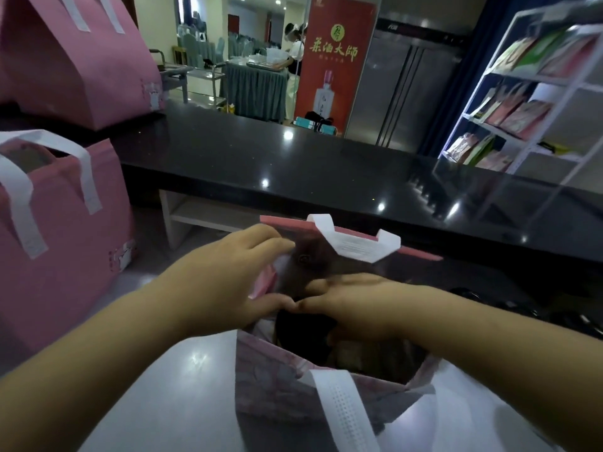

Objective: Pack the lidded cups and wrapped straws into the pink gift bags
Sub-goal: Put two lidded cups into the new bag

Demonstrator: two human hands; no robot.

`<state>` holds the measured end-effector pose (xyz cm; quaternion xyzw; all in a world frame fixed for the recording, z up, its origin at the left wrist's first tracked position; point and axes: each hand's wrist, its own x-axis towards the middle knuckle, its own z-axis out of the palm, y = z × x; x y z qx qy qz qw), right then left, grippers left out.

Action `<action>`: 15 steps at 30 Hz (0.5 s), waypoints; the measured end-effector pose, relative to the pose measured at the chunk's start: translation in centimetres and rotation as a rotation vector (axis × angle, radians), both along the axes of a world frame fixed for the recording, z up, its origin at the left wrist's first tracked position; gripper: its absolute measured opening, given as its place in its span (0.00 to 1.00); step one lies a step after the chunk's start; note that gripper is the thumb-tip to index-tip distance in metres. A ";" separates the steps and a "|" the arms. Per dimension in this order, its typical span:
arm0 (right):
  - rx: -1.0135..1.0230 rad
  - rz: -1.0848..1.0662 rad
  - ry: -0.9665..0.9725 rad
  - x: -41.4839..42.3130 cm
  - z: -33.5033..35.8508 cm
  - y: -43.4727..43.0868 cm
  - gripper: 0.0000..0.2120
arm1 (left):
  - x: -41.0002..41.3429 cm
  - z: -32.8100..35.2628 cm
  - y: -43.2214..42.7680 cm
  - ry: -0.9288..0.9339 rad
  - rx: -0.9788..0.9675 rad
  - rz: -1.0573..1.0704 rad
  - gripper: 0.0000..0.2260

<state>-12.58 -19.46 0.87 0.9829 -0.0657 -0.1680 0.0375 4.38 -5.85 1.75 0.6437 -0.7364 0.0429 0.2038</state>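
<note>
Stretching across the background, a black counter (293, 164) runs behind the work, and two closed pink gift bags (65, 256) with white handles stand stacked at the left, well apart from the hands. On the pale worktop (163, 386) just before the person stands an open pink gift bag (270, 386), its mouth wide. The step in hand looks like loading or settling contents in this bag. The left hand (225, 275) spans the bag's left rim, fingers fairly straight and set wide from the thumb. The right hand (359, 311) reaches into the mouth with fingers curled down; whether they hold anything cannot be told. Only a dark blurred shape (303, 324) shows inside; no cup or straw is plainly seen. Next likely calls for seating the contents upright, then clearing both hands.
</note>
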 end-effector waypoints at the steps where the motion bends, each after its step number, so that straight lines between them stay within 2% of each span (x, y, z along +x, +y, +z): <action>1: 0.003 -0.015 -0.044 -0.4 0.8 0.2 0.29 | 0.0 0.4 0.0 -0.028 -0.006 -0.002 0.31; 5: -0.038 -0.052 -0.246 -3.2 4.6 1.0 0.21 | -0.4 2.7 -0.1 -0.111 -0.109 -0.061 0.22; 10: -0.034 -0.181 -0.521 -8.6 8.4 2.2 0.14 | -2.8 6.5 -1.1 -0.135 -0.236 -0.195 0.17; 15: -0.020 -0.352 -0.677 -15.1 9.3 0.6 0.12 | -7.2 9.5 -3.8 -0.221 -0.277 -0.325 0.17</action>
